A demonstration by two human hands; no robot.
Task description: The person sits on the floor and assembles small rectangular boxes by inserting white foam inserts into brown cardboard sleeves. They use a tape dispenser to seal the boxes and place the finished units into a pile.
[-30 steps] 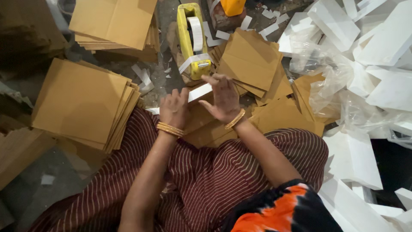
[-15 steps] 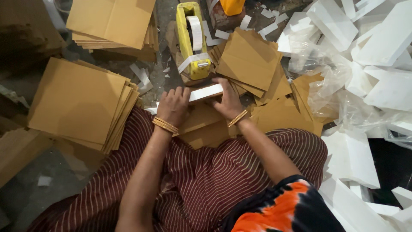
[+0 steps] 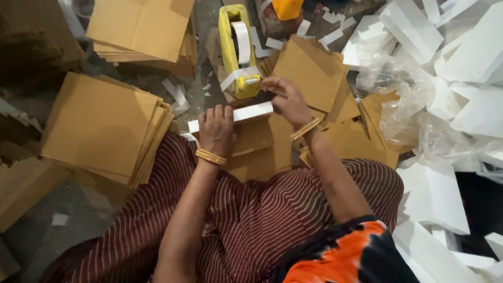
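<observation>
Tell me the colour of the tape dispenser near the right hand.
The plastic tape dispenser is yellow, holding a white tape roll; the head view shows it.

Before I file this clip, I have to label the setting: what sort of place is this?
Probably a small packing workshop worked on the floor. Stacks of brown card sheets lie all around, a yellow tape dispenser stands by the right hand, and white boxes pile up at the side.

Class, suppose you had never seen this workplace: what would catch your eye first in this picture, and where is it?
The yellow tape dispenser at top centre stands out first, with the right hand reaching to its near end. Just below, the left hand presses on a white box laid over brown card sheets on the lap. Stacks of brown card lie at left, white boxes at right.
</observation>
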